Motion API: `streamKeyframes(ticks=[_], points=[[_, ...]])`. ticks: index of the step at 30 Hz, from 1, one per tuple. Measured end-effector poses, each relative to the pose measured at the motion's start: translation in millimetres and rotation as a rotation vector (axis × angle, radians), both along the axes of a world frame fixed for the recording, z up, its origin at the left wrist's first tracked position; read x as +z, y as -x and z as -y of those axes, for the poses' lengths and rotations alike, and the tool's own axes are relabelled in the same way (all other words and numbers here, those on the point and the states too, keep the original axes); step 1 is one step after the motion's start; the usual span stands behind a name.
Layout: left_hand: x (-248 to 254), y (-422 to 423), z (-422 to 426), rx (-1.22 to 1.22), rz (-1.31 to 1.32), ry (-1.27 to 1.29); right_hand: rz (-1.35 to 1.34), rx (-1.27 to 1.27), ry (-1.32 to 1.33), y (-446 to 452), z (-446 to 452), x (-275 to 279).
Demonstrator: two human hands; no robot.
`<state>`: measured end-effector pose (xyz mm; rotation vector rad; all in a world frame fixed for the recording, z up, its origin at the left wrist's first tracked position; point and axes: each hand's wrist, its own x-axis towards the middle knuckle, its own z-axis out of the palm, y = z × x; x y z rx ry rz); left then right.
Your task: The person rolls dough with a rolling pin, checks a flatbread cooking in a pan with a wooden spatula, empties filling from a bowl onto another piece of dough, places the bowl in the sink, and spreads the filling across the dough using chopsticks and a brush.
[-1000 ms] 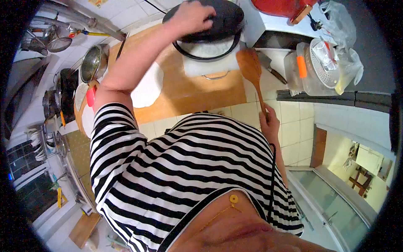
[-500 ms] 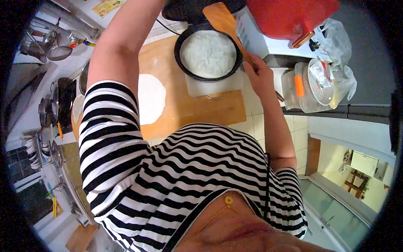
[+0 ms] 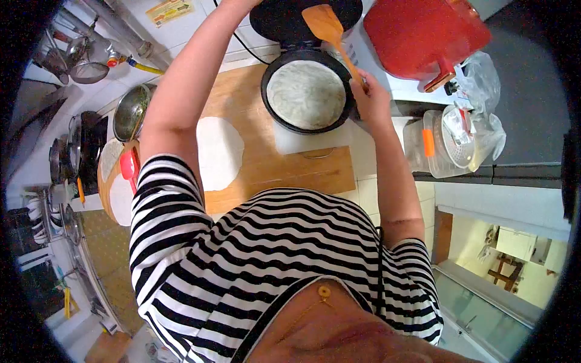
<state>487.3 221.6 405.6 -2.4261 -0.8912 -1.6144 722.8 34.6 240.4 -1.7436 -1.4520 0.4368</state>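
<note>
My right hand (image 3: 372,100) is closed around the handle of a wooden spatula (image 3: 324,25). The spatula's blade is raised in front of the open black lid (image 3: 284,21) of a round electric griddle (image 3: 270,109). Inside the griddle lies a round, pale flatbread (image 3: 307,95) with a mottled grey-white surface. My left hand (image 3: 249,2) reaches up to the lid's left edge; the top of the view cuts it off and its fingers are hidden. A rolled-out white dough round (image 3: 219,154) rests on the wooden board (image 3: 272,172), partly behind my left arm.
A red lidded appliance (image 3: 417,36) stands at the upper right, beside plastic bags and a clear container with an orange clip (image 3: 428,143). At left are a metal bowl (image 3: 130,112), a red utensil (image 3: 129,166) and another dough round (image 3: 121,196). A cord runs behind the griddle.
The view has shifted, so the griddle sits lower and more of its lid shows. The flatbread looks greyer and more mottled. The spatula stays in my right hand, still raised.
</note>
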Motion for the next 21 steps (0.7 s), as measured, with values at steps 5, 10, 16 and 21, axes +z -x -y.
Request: streamKeyframes(ticks=[5,10,16,21], points=[[-44,73,50,-0.007,0.012,0.044,0.044,-0.014,0.059,3,-17,11],[-98,141,100,0.118,-0.043,0.118,0.184,-0.054,-0.108,4,-31,11],[-163,191,163,0.215,-0.018,0.38,0.153,-0.038,-0.09,0,-29,15],[-213,207,222,0.261,0.039,0.635,0.293,-0.074,0.075,-13,30,37]])
